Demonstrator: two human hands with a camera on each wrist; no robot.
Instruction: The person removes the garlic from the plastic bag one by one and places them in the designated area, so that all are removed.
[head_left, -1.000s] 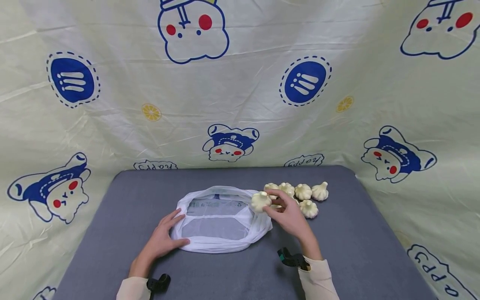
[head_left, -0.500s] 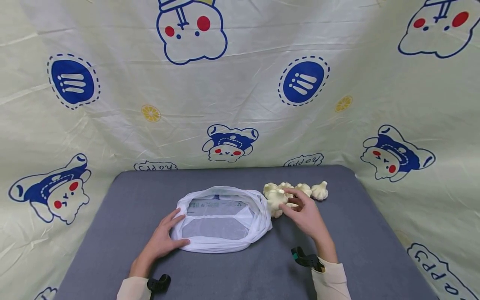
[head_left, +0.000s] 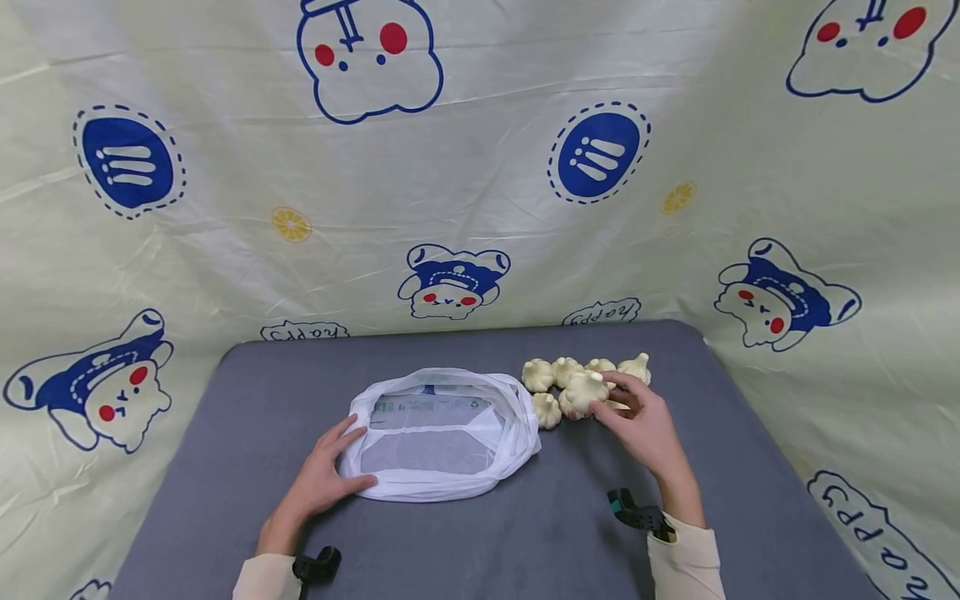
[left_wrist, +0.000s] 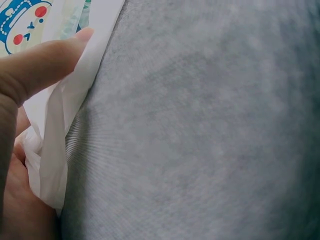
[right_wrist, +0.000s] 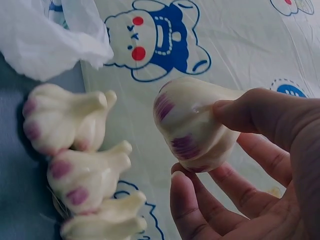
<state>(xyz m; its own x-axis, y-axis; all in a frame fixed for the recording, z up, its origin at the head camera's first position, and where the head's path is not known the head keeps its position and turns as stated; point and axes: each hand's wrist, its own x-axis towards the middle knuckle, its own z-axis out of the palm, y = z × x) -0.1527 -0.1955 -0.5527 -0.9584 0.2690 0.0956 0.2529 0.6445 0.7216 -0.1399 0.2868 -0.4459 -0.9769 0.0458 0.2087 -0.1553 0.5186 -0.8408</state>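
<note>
A white plastic bag lies on the table with its mouth spread wide. My left hand holds its left end, thumb over the front rim and fingers curving over the side rim. Between thumb and fingers, my right hand pinches a garlic bulb, right of the bag and over the other bulbs. Up close in the right wrist view, this bulb is cream with purple patches. The right hand partly covers some bulbs behind it.
Several garlic bulbs sit grouped beyond the bag's right end, on a grey cloth-covered table. One bulb stands close to the bag's right rim. Behind the table hangs a pale curtain printed with cartoon bears.
My right hand has carried the garlic bulb rightward, from over the bag's right rim to over the group of bulbs. The left hand stays at the bag; the head view has shifted slightly.
</note>
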